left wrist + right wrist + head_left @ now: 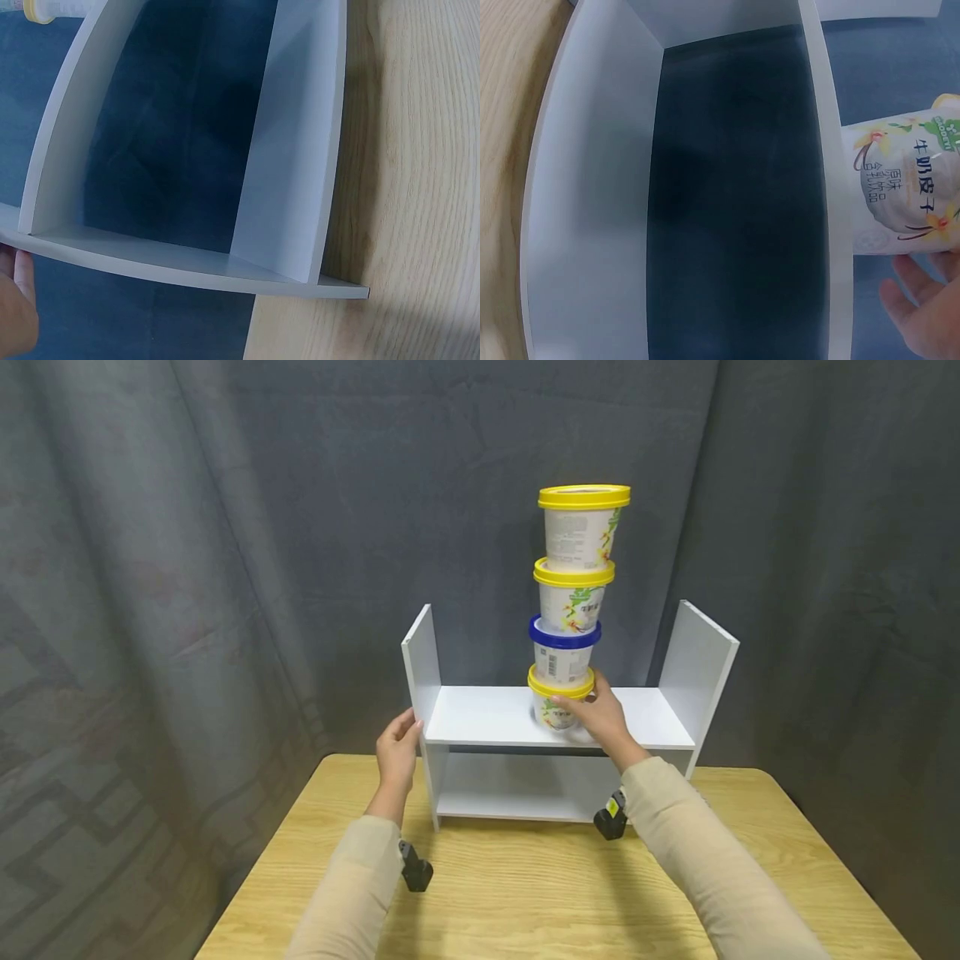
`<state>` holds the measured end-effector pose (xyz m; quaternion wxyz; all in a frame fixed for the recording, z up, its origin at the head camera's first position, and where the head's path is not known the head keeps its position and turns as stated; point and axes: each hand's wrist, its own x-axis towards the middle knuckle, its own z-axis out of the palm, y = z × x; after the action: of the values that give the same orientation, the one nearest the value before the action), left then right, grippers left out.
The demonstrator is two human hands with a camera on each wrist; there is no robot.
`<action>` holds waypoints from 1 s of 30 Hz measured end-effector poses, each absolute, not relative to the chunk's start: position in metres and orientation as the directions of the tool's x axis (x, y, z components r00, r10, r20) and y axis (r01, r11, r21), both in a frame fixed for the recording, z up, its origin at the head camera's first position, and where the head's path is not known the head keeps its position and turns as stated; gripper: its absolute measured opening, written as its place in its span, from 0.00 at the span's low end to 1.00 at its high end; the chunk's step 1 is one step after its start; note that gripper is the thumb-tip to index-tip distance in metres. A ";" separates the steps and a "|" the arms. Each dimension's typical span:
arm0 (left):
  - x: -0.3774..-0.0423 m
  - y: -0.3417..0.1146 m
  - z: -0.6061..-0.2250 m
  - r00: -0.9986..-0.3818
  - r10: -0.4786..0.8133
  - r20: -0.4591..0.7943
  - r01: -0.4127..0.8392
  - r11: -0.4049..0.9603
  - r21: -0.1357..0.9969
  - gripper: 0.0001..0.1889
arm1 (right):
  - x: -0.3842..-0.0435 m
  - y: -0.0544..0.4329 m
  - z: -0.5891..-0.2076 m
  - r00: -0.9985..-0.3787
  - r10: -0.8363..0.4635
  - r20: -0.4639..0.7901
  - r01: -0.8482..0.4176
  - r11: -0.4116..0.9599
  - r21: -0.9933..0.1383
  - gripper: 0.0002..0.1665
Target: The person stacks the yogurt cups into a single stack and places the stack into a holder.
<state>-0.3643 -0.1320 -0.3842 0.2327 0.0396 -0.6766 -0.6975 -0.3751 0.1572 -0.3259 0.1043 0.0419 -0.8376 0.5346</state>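
Note:
Several white tubs with printed labels are stacked in one column on the upper board of a white shelf (480, 714). The top tub (573, 537) and the second tub (570, 606) have yellow lids. Below them, a tub (555, 664) has a blue lid. The bottom tub (553, 713), with a yellow lid, is held between the thumb and fingers of my right hand (603, 714); its flowered label faces the right wrist view. At the shelf's left side panel (424, 668), my left hand (396, 756) touches the outer face with extended fingers.
The shelf stands on a wooden table (517, 893), its right side panel (697, 668) rising above the upper board. A lower board (517, 785) runs beneath. Grey curtains (375, 510) hang behind and at both sides. Black wrist cameras (416, 868) hang below the sleeves.

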 end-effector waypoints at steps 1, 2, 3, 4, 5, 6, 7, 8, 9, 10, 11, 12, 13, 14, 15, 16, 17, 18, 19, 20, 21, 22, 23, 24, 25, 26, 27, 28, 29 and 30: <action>-0.364 -0.131 -0.384 -0.888 -0.380 0.257 0.269 0.024 0.963 0.17 | -0.375 0.157 -0.327 -0.974 0.044 0.221 -0.180 0.436 -0.882 0.55; -0.364 -0.131 -0.384 -0.889 -0.382 0.254 0.265 0.023 0.964 0.17 | -0.375 0.158 -0.328 -0.974 0.047 0.221 -0.177 0.447 -0.877 0.55; -0.363 -0.130 -0.383 -0.890 -0.384 0.247 0.258 0.024 0.966 0.17 | -0.375 0.158 -0.329 -0.974 0.055 0.218 -0.169 0.460 -0.872 0.55; -0.363 -0.129 -0.383 -0.891 -0.383 0.243 0.252 0.026 0.967 0.17 | -0.375 0.158 -0.329 -0.974 0.063 0.218 -0.163 0.476 -0.864 0.55; -0.363 -0.128 -0.382 -0.893 -0.381 0.239 0.247 0.028 0.969 0.17 | -0.375 0.159 -0.330 -0.973 0.070 0.220 -0.159 0.492 -0.856 0.55; -0.363 -0.127 -0.381 -0.896 -0.375 0.237 0.243 0.033 0.969 0.17 | -0.375 0.159 -0.330 -0.972 0.078 0.223 -0.154 0.505 -0.849 0.55; -0.363 -0.126 -0.379 -0.897 -0.373 0.235 0.238 0.037 0.970 0.17 | -0.375 0.160 -0.330 -0.970 0.087 0.228 -0.152 0.516 -0.843 0.55; -0.363 -0.125 -0.377 -0.900 -0.367 0.236 0.237 0.043 0.971 0.17 | -0.376 0.160 -0.329 -0.968 0.095 0.234 -0.151 0.522 -0.839 0.55; -0.363 -0.124 -0.376 -0.903 -0.361 0.232 0.231 0.049 0.972 0.17 | -0.376 0.160 -0.328 -0.966 0.102 0.238 -0.150 0.528 -0.836 0.56; -0.363 -0.124 -0.374 -0.907 -0.353 0.230 0.225 0.057 0.973 0.17 | -0.376 0.161 -0.327 -0.964 0.107 0.242 -0.151 0.529 -0.835 0.56; -0.363 -0.123 -0.372 -0.911 -0.345 0.226 0.215 0.070 0.974 0.18 | -0.375 0.161 -0.327 -0.965 0.113 0.238 -0.145 0.527 -0.837 0.56; -0.362 -0.123 -0.371 -0.916 -0.334 0.224 0.208 0.083 0.975 0.18 | -0.375 0.161 -0.326 -0.966 0.121 0.229 -0.134 0.522 -0.842 0.57; -0.362 -0.124 -0.370 -0.922 -0.320 0.220 0.199 0.095 0.975 0.19 | -0.374 0.162 -0.326 -0.968 0.128 0.217 -0.121 0.517 -0.848 0.57; -0.361 -0.124 -0.369 -0.929 -0.304 0.212 0.187 0.109 0.976 0.19 | -0.372 0.162 -0.326 -0.971 0.131 0.201 -0.107 0.515 -0.851 0.58; -0.359 -0.125 -0.368 -0.935 -0.287 0.207 0.177 0.127 0.976 0.20 | -0.371 0.163 -0.326 -0.973 0.131 0.189 -0.095 0.518 -0.850 0.59; -0.358 -0.126 -0.368 -0.941 -0.270 0.202 0.167 0.149 0.975 0.21 | -0.369 0.164 -0.327 -0.975 0.132 0.177 -0.083 0.521 -0.850 0.59; -0.356 -0.127 -0.367 -0.948 -0.251 0.197 0.157 0.171 0.973 0.23 | -0.366 0.166 -0.328 -0.977 0.131 0.168 -0.075 0.527 -0.846 0.58; -0.354 -0.127 -0.367 -0.954 -0.228 0.194 0.151 0.192 0.970 0.24 | -0.364 0.167 -0.329 -0.979 0.125 0.164 -0.073 0.534 -0.843 0.57; -0.352 -0.128 -0.367 -0.960 -0.206 0.188 0.142 0.219 0.965 0.26 | -0.361 0.168 -0.331 -0.979 0.116 0.167 -0.078 0.546 -0.834 0.56; -0.349 -0.129 -0.366 -0.965 -0.192 0.179 0.128 0.254 0.959 0.28 | -0.357 0.170 -0.333 -0.979 0.105 0.174 -0.087 0.558 -0.825 0.53; -0.346 -0.130 -0.366 -0.969 -0.175 0.174 0.117 0.295 0.948 0.30 | -0.353 0.171 -0.335 -0.978 0.092 0.188 -0.102 0.572 -0.814 0.51; -0.343 -0.131 -0.365 -0.973 -0.162 0.167 0.105 0.337 0.936 0.32 | -0.349 0.172 -0.337 -0.977 0.080 0.199 -0.116 0.587 -0.801 0.48; -0.339 -0.131 -0.365 -0.975 -0.144 0.167 0.101 0.380 0.920 0.34 | -0.345 0.173 -0.340 -0.974 0.063 0.220 -0.137 0.607 -0.783 0.45; -0.336 -0.132 -0.365 -0.977 -0.128 0.169 0.100 0.425 0.899 0.36 | -0.340 0.174 -0.343 -0.970 0.045 0.239 -0.158 0.629 -0.761 0.43; -0.333 -0.132 -0.366 -0.978 -0.116 0.175 0.100 0.476 0.874 0.37 | -0.336 0.175 -0.347 -0.965 0.024 0.260 -0.182 0.653 -0.736 0.41; -0.329 -0.133 -0.366 -0.977 -0.106 0.184 0.102 0.528 0.843 0.39 | -0.331 0.176 -0.352 -0.960 0.001 0.279 -0.205 0.675 -0.709 0.39; -0.326 -0.133 -0.368 -0.975 -0.090 0.203 0.114 0.579 0.808 0.40 | -0.327 0.178 -0.357 -0.952 -0.024 0.307 -0.235 0.701 -0.673 0.38; -0.323 -0.132 -0.369 -0.972 -0.077 0.222 0.127 0.624 0.771 0.40 | -0.322 0.179 -0.362 -0.944 -0.049 0.326 -0.258 0.726 -0.637 0.38; -0.319 -0.131 -0.371 -0.968 -0.060 0.244 0.142 0.669 0.730 0.41 | -0.317 0.180 -0.367 -0.935 -0.071 0.347 -0.280 0.748 -0.602 0.37; -0.316 -0.131 -0.374 -0.963 -0.042 0.265 0.156 0.716 0.681 0.41 | -0.311 0.182 -0.372 -0.928 -0.090 0.362 -0.296 0.768 -0.568 0.38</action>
<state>-0.3160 -0.1307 -0.3739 0.1319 -0.0310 -0.9168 -0.3757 -0.3113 0.1819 -0.3717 0.1589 0.1042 -0.9266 0.3245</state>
